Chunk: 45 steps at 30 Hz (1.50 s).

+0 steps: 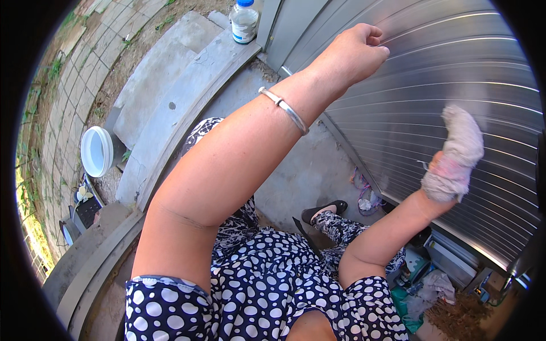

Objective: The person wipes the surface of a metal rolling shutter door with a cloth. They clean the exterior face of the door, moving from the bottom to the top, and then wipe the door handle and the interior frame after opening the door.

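My left hand (364,50) is raised near the upper part of a grey ribbed metal door (409,85). Its fingers are loosely bent, with a gap to the thumb and nothing visible in them. A silver bangle (287,112) circles that forearm. On the right, a whitish rag (462,142) with a pink patch covers most of my right hand (437,159), which is closed on it. The rag lies against the door panel, or very close to it; contact is hard to tell. The fingers under the cloth are mostly hidden.
A clear jar with a blue lid (244,24) stands on the concrete ledge (187,85). A white bucket (96,151) lies tipped at the left. Tangled cords (365,196) lie by the door's foot. Plastic bags (438,287) and a dry brush-like bundle (460,318) sit at the lower right.
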Available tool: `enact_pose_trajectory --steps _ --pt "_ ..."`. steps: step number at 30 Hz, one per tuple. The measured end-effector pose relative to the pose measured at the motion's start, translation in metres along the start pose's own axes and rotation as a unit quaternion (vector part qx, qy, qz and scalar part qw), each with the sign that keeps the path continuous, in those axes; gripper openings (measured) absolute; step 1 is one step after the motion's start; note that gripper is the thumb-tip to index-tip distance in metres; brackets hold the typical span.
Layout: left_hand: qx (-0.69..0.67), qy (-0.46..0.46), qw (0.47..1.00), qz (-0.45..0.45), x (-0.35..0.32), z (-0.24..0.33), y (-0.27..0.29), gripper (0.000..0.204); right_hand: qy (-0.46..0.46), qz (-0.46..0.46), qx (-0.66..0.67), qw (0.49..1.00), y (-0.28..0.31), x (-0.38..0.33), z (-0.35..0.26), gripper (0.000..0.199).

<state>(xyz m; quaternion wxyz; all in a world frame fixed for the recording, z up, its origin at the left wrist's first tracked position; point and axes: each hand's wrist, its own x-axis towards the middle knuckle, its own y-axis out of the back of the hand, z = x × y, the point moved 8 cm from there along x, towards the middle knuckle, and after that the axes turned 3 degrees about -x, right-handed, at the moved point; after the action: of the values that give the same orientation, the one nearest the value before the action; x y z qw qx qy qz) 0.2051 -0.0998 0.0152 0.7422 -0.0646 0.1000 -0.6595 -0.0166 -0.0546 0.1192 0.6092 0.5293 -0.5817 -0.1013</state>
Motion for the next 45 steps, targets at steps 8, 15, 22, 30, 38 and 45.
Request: enact_pose_trajectory --steps 8,15,22,30,38,45 --pt "0.004 0.008 1.000 -0.027 0.002 -0.001 -0.012 0.048 0.024 -0.131 -0.405 0.905 -0.095 -0.052 0.030 0.055" --pt "0.006 -0.008 0.999 -0.037 -0.002 -0.001 -0.009 0.048 0.373 -0.190 -0.753 0.508 -0.216 -0.106 0.020 0.018" --pt "0.028 -0.024 0.999 -0.026 -0.008 0.004 -0.006 0.048 0.393 -0.307 -0.531 0.685 -0.297 -0.169 0.040 0.017" --pt "0.017 0.005 0.999 -0.051 -0.014 0.007 -0.010 0.045 0.633 -0.117 -0.760 0.088 -0.420 -0.266 0.123 0.020" --pt "0.013 0.022 0.998 -0.060 -0.014 0.002 -0.011 0.043 0.669 0.063 -0.680 -0.293 -0.435 -0.262 0.130 0.028" --pt "0.005 -0.002 0.998 -0.060 -0.016 0.006 -0.008 0.042 0.670 -0.052 -0.592 -0.444 -0.347 -0.354 0.191 0.032"
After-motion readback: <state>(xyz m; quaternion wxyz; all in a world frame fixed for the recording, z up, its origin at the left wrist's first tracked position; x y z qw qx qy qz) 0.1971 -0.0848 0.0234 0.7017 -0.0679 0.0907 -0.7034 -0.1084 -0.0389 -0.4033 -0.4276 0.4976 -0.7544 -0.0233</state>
